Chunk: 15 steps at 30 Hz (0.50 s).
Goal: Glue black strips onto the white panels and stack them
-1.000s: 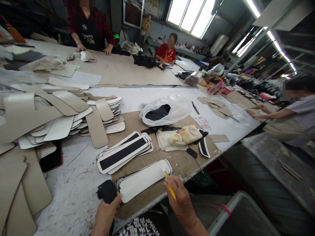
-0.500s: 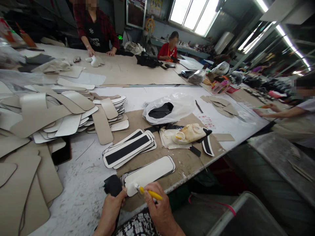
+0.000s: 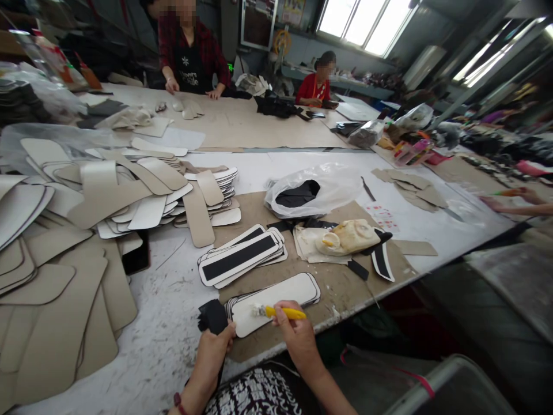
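Observation:
My right hand (image 3: 296, 334) grips a yellow-handled brush (image 3: 297, 313). Its whitish bristles rest on the top piece of a stack of long, rounded white pieces (image 3: 280, 298) near the table's front edge. At the stack's left end, my left hand (image 3: 213, 349) is closed on a bundle of black strips (image 3: 212, 316), its fingertips close to the top piece's edge. Just beyond lies a pile of similar white pieces with black strips on them (image 3: 239, 259). To its right stands a stained, cream-coloured plastic container (image 3: 349, 237) with a round opening.
Many beige and white cut pieces (image 3: 116, 199) cover the left side. A clear plastic bag (image 3: 337, 187) with black material sits mid-table. Brown sheeting (image 3: 328, 288) lies under the stack. Two people (image 3: 194, 63) are across the table; another person's hands (image 3: 518, 199) are at right.
The brush in my right hand has moved along the top white piece, away from its left end. My left hand still holds the black strips. The camera view has shifted left.

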### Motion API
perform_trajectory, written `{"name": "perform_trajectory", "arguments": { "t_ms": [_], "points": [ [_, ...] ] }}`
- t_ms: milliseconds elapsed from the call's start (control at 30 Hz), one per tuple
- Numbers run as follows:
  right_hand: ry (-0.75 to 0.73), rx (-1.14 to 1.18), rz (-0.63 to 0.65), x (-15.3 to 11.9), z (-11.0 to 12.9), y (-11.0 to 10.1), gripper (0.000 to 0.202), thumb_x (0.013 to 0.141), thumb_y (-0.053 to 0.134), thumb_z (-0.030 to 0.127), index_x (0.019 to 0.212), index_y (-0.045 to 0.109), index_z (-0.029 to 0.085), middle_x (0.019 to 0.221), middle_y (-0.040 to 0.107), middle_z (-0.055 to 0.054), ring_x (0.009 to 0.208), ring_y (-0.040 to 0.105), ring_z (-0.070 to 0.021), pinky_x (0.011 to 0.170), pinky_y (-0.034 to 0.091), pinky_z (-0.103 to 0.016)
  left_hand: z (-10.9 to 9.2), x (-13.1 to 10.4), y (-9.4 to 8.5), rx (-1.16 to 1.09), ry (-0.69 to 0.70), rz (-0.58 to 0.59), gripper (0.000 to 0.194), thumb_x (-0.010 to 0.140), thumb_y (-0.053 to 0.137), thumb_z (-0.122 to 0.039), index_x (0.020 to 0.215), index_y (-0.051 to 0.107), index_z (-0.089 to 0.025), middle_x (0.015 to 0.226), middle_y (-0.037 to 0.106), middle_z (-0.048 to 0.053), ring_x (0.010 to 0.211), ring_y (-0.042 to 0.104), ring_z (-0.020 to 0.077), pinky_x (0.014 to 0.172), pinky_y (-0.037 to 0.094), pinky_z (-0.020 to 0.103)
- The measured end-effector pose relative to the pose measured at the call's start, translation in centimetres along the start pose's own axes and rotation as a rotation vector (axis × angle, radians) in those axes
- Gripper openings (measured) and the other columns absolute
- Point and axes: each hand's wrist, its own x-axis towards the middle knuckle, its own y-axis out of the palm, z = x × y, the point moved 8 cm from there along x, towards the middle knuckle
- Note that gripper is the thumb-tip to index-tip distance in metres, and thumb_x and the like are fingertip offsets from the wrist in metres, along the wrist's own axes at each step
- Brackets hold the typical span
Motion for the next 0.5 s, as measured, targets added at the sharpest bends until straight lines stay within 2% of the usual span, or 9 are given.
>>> {"name": "perform_trajectory", "arguments": {
  "t_ms": [67,133,267,367,500],
  "points": [
    [-0.075,-0.147,-0.067,0.7,-0.1,-1.5,0.019,0.085,0.044,0.03,0.085,0.058,0.017,0.082,0.058,-0.006,0.073,0.058,-0.0163,0.069,0.05,-0.031,0.0,0.0,-0.1,0.009,0.001,-0.025,0.036,0.053,0.064,-0.046,0.062,0.059,-0.012,0.043,0.048,-0.004,0.044,0.04,0.0108,0.047,0.029,0.025],
    [-0.143,-0.298,-0.154,1.3,-0.4,-3.9,0.017,0.085,0.045,0.029,0.086,0.058,0.018,0.083,0.058,-0.006,0.08,0.057,-0.0178,0.074,0.048,-0.034,0.2,0.1,-0.2,0.017,-0.001,-0.044,0.033,0.054,0.063,-0.044,0.063,0.059,-0.012,0.044,0.049,-0.003,0.044,0.041,0.0109,0.047,0.03,0.025],
    [-0.285,-0.486,-0.248,2.1,-0.2,-7.7,0.015,0.085,0.046,0.027,0.089,0.057,0.019,0.085,0.058,-0.007,0.083,0.056,-0.0192,0.077,0.048,-0.039,0.7,0.4,-0.1,0.021,-0.004,-0.044,0.029,0.056,0.062,-0.04,0.061,0.059,-0.012,0.042,0.048,-0.003,0.044,0.041,0.0111,0.046,0.031,0.025],
    [-0.36,-0.535,-0.257,2.1,0.7,-8.7,0.014,0.085,0.046,0.025,0.092,0.056,0.019,0.086,0.058,-0.007,0.085,0.055,-0.0191,0.078,0.048,-0.039,0.7,0.6,-0.1,0.014,-0.002,-0.039,0.028,0.056,0.062,-0.039,0.061,0.059,-0.012,0.042,0.048,-0.003,0.043,0.04,0.011,0.046,0.03,0.025],
    [-0.402,-0.55,-0.242,1.6,2.7,-9.0,0.014,0.085,0.046,0.024,0.094,0.056,0.02,0.088,0.057,-0.007,0.087,0.055,-0.0192,0.079,0.048,-0.039,0.4,0.3,-0.1,-0.014,-0.005,-0.037,0.028,0.056,0.063,-0.04,0.059,0.057,-0.013,0.04,0.046,-0.004,0.041,0.038,0.01,0.044,0.028,0.024]
  ]
}}
